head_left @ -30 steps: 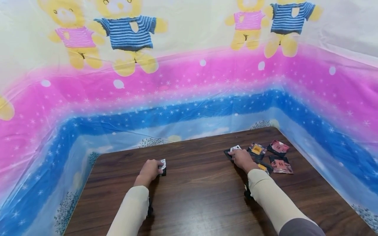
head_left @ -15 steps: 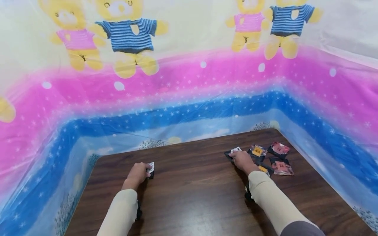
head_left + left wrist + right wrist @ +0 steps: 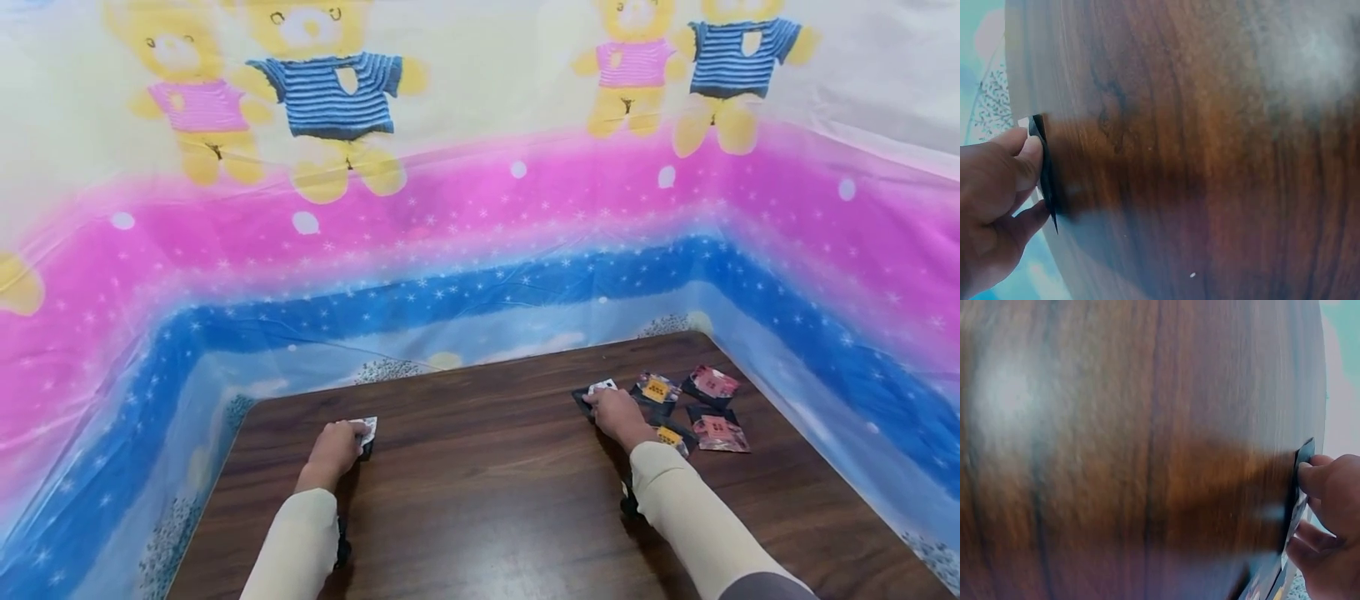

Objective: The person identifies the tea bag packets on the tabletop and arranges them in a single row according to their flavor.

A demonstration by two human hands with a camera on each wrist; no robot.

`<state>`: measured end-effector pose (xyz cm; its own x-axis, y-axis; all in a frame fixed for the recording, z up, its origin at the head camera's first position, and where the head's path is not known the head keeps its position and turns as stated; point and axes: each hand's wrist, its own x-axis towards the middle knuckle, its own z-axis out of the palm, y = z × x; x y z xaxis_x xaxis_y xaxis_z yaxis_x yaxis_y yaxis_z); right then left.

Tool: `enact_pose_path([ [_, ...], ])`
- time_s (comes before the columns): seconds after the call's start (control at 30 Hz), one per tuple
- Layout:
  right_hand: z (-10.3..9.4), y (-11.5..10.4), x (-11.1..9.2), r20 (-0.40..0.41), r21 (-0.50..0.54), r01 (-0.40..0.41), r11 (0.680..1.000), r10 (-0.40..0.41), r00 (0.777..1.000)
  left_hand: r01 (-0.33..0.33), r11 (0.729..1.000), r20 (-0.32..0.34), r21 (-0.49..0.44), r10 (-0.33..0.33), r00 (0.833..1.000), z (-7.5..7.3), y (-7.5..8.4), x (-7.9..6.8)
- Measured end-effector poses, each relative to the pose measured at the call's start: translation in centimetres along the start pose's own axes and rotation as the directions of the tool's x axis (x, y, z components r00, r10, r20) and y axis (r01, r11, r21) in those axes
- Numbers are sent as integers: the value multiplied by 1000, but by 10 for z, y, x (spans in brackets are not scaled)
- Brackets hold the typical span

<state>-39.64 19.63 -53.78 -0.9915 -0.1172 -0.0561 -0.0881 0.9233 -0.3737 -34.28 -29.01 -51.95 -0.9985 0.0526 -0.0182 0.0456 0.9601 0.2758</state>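
Note:
At the left of the table, my left hand [image 3: 333,452] pinches a small flat black-and-white packet [image 3: 367,430]. In the left wrist view the thumb is on the dark side of this packet [image 3: 1046,165], which is tilted up on edge with its lower edge at or just above the wood. My right hand [image 3: 619,415] pinches another black-and-white packet [image 3: 602,387] at the right back; its dark edge [image 3: 1299,487] shows beside the thumb in the right wrist view. Close to the right hand lie two packets with yellow labels, the far one [image 3: 656,392] and the near one [image 3: 670,436], partly hidden by the hand.
Two packets with pinkish-red labels lie further right, one behind [image 3: 713,384] and one in front [image 3: 717,429]. The dark wooden table [image 3: 480,467] spans between the hands. A patterned cloth [image 3: 450,283] hangs along its back and sides.
My left hand has moved left across the table with its packet. The right hand and the packets around it keep their place; the head view has tilted slightly.

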Motion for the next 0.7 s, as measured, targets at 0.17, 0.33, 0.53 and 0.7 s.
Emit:
enact_pose_path([
  [0.17,4,-5,0,-33,-54,5,999,-6,999,35,999,2,-40,-35,999,3,-2,-1],
  [0.33,10,-11,-1,-47,-123,14,992,-20,999,49,998,17,-25,-49,999,6,-3,2],
  [0.53,17,-15,-1,-68,-168,28,985,-40,997,44,999,18,-9,-43,999,4,-4,1],
  [0.7,16,-18,0,-84,-184,37,982,-53,995,43,999,25,-8,-42,999,1,-1,3],
])
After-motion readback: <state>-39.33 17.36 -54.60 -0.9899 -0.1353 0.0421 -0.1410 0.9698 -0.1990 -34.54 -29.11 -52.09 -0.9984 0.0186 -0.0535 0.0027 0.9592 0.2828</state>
